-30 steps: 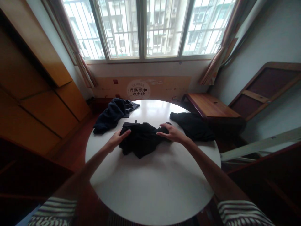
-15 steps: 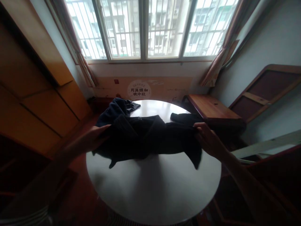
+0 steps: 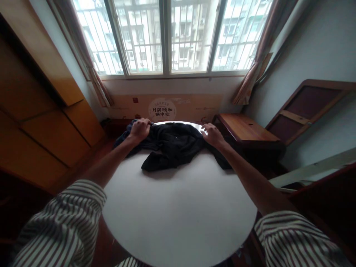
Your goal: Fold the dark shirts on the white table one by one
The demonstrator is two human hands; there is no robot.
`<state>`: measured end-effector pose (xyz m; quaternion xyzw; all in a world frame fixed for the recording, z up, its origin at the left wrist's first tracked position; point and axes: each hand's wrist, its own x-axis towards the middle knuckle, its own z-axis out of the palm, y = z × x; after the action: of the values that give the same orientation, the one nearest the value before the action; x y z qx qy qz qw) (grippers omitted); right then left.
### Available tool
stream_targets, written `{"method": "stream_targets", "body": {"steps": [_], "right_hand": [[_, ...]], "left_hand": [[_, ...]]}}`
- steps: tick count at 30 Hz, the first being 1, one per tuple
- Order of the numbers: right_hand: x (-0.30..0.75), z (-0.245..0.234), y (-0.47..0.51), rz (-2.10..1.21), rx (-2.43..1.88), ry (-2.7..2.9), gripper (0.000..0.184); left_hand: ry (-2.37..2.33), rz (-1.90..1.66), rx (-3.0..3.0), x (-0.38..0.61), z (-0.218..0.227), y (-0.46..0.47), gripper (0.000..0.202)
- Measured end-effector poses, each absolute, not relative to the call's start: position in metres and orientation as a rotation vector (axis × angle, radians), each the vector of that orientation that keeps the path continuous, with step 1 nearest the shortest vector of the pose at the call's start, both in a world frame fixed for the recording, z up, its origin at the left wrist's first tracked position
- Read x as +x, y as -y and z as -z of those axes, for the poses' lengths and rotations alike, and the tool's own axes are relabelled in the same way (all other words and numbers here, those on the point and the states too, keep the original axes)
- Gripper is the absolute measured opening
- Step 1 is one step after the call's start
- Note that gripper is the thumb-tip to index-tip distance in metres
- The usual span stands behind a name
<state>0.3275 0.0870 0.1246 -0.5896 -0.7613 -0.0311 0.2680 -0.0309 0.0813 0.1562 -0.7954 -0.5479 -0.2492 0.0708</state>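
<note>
A crumpled black garment (image 3: 174, 146) lies on the far part of the round white table (image 3: 178, 222). My left hand (image 3: 139, 129) is curled over its far left edge, gripping the cloth. At its far right edge, my right hand (image 3: 213, 135) holds the fabric, with the fingers pointing inward. A dark navy garment (image 3: 125, 140) shows beyond and under the left side of the black one. A dark piece of cloth (image 3: 222, 162) hangs past my right wrist; which garment it belongs to is hidden.
Striped sleeves (image 3: 61, 222) cover my forearms near the lower edge of the view. A low wooden bench (image 3: 244, 128) stands beyond the table on the right. A wooden wardrobe (image 3: 41, 111) runs along the left, and a barred window (image 3: 167, 37) fills the far wall.
The black garment, held spread between my hands earlier, now lies lower on the table's far side. Both hands have moved farther away, and the other garments are mostly covered.
</note>
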Motion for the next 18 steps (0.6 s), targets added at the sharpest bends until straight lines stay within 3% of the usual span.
{"method": "stream_targets", "body": {"steps": [3, 6, 9, 12, 15, 18], "right_hand": [[0.309, -0.084, -0.053, -0.134, -1.557, 2.226, 0.024], [0.297, -0.055, -0.024, -0.195, -1.509, 2.272, 0.031], [0.286, -0.040, -0.011, -0.235, -1.454, 2.287, 0.032], [0.274, -0.034, -0.008, -0.275, -1.376, 2.288, 0.034], [0.263, -0.033, -0.012, -0.310, -1.301, 2.281, 0.033], [0.260, -0.042, -0.018, -0.378, -1.205, 2.163, 0.032]], "left_hand": [[1.673, 0.605, -2.530, -0.014, -0.099, -0.050, 0.022], [1.714, 0.520, -2.673, -0.005, -0.054, -0.022, 0.036], [1.735, 0.568, -2.739, -0.001, -0.033, -0.012, 0.045], [1.731, 0.702, -2.880, 0.005, -0.031, -0.013, 0.030], [2.032, 1.151, -2.915, 0.015, -0.040, -0.014, 0.036], [2.573, 2.027, -2.812, 0.021, -0.054, -0.011, 0.035]]}}
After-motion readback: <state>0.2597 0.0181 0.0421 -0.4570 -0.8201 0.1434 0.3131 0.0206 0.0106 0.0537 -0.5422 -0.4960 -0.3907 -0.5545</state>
